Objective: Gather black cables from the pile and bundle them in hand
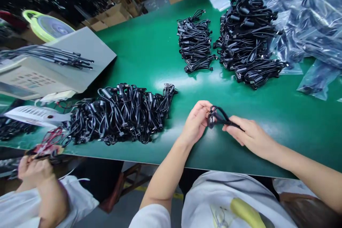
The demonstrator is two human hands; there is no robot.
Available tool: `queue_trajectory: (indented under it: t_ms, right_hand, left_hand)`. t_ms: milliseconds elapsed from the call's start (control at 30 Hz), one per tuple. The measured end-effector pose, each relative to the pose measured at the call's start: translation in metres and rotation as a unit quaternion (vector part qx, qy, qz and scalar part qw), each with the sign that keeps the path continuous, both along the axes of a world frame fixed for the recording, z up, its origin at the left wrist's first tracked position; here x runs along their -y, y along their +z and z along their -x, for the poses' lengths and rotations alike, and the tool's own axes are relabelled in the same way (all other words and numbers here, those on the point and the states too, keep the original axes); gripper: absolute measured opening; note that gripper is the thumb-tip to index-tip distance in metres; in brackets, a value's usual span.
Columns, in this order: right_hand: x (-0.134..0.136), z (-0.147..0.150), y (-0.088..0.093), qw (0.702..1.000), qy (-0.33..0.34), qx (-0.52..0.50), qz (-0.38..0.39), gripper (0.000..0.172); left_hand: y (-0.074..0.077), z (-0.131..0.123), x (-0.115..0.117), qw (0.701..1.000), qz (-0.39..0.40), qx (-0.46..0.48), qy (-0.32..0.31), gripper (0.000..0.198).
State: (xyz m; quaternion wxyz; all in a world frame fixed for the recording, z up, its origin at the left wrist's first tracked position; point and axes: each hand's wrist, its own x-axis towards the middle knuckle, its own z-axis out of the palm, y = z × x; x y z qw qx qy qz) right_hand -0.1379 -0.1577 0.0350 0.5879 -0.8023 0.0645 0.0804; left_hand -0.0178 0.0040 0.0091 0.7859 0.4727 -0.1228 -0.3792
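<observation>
Closest to the camera is the person's white shirt (pixel 229 199) with a yellow shape on it. Just past it is the front edge of a green desk (pixel 149 57). The left hand (pixel 196 123) and the right hand (pixel 251 137) are over the desk near that edge, with a black cable (pixel 217 118) between them. Both hands are closed on the cable and grip it with the fingers, and the cable bends in a small loop. Left of the hands, a big pile of black cables (pixel 120 114) lies on the desk. Near the back edge are a small pile of cables (pixel 195 41) and, just beside it, a bigger pile of cables (pixel 247 39). Clear plastic bags (pixel 301 17) with dark things inside fill the back right corner. A gray machine (pixel 53 74) sits at the left end, with long black cords (pixel 50 57) on top. At the bottom left corner, another person's hand (pixel 34 171) holds a red and black bundle (pixel 46 144).
</observation>
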Motion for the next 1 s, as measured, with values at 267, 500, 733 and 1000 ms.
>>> queue_trajectory:
  t_ms: [267,500,733,1000]
  right_hand:
    - [-0.009,0.006,-0.002,0.999,0.021,-0.033,-0.012,0.031]
    - [-0.007,0.005,-0.005,0.981,0.045,-0.109,-0.153,0.033]
    - [-0.011,0.006,-0.016,0.908,0.014,-0.181,-0.377,0.035]
    - [-0.014,0.003,-0.012,0.976,-0.076,-0.102,-0.174,0.031]
  left_hand:
    - [0.006,0.001,-0.005,0.999,0.0,-0.007,-0.05,0.054]
    - [0.0,0.002,0.002,0.999,-0.022,-0.046,-0.009,0.047]
    - [-0.002,0.005,0.003,0.999,-0.009,-0.022,0.023,0.04]
    - [0.0,0.007,0.003,0.998,-0.038,0.018,0.041,0.024]
